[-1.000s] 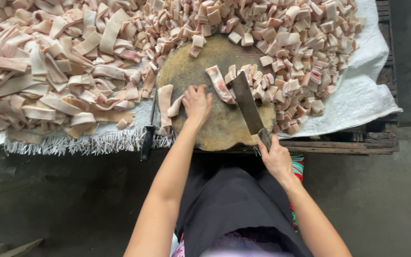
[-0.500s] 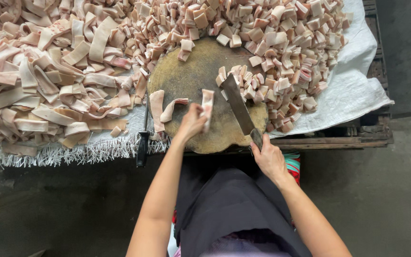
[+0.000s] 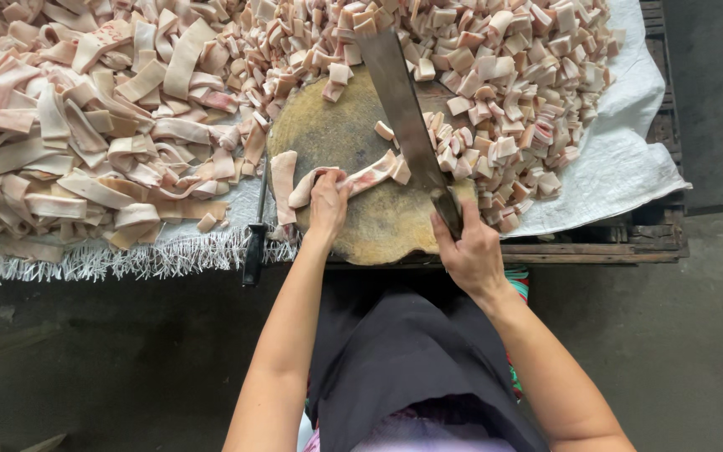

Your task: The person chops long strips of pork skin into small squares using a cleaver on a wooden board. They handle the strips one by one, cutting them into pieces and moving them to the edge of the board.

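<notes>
Holding the big cleaver [image 3: 403,109] by its handle, your right hand [image 3: 466,251] is clenched around the grip near the front edge of the round wooden chopping block [image 3: 378,218]. The long blade is raised and points away from you, slanting over the block toward the far pile. Your left hand [image 3: 328,201] lies on the block with its fingers pressed down on a pale pink strip of pork skin [image 3: 370,176]; it pins the strip rather than closing around it. This strip lies across the middle of the block, and its right end is just beside the blade. One more strip [image 3: 282,184] hangs over the left edge of the block, near your left hand.

To the left of the block you have a large heap of long uncut strips [image 3: 85,125]. To the right and behind it there is a heap of small cut pieces [image 3: 504,75], and a few of them lie on the block itself. Everything rests on a white woven sheet [image 3: 621,167] spread over the low table [image 3: 596,251], with a frayed fringe at the near left. A second knife with a dark handle [image 3: 254,243] lies on the sheet just left of the block, and its handle points toward you.
</notes>
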